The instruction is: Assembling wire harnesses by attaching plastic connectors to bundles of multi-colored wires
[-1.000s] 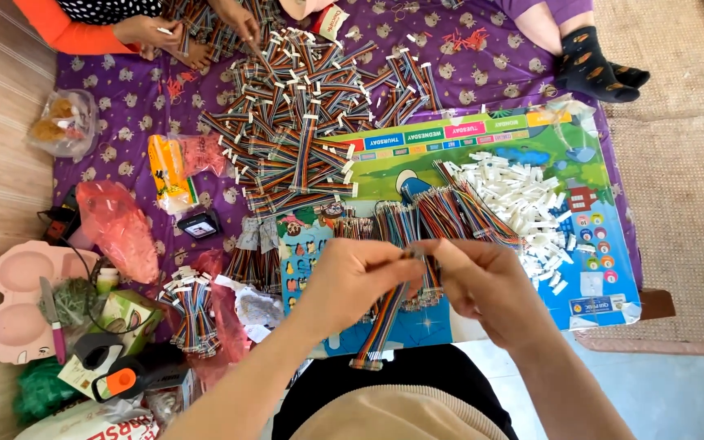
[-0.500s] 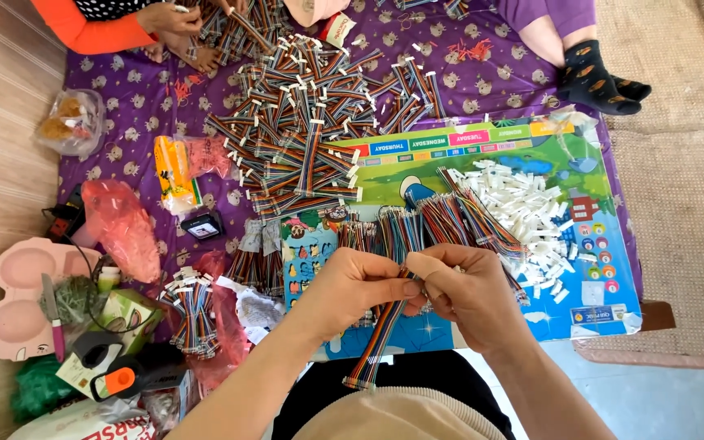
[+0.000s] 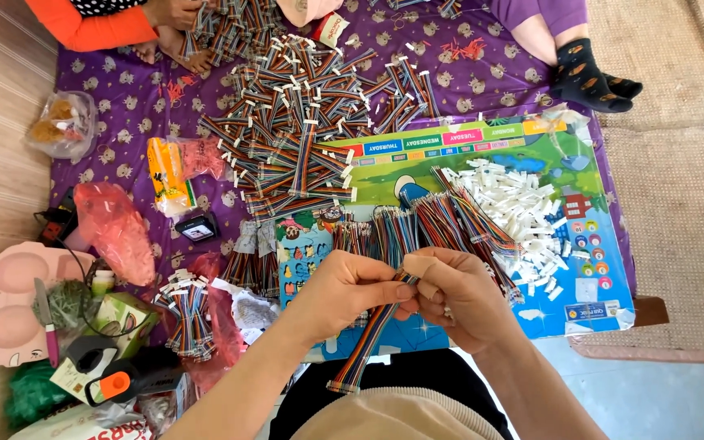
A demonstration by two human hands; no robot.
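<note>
My left hand [image 3: 342,291] and my right hand [image 3: 459,293] meet over my lap, both pinching the upper end of one rainbow ribbon cable [image 3: 366,346] that hangs down and to the left between them. Just beyond my fingers lie several bundles of the same multicoloured cables [image 3: 417,224] on a colourful picture board [image 3: 580,244]. A heap of small white plastic connectors [image 3: 523,212] rests on the board to the right. Farther off, a big pile of finished cables with white ends [image 3: 303,130] covers the purple cloth [image 3: 124,106].
Another person's orange sleeve [image 3: 83,24] and hands work at the top left; a dark-socked foot [image 3: 584,77] is at top right. On the left sit a pink tray [image 3: 10,297], red plastic bags [image 3: 116,228], a yellow packet [image 3: 165,175] and an orange-and-black tool [image 3: 124,379].
My hands stayed together on the cable, with the fingers shifting slightly at its top end. The view drifted a little; the person at top left moved their hands.
</note>
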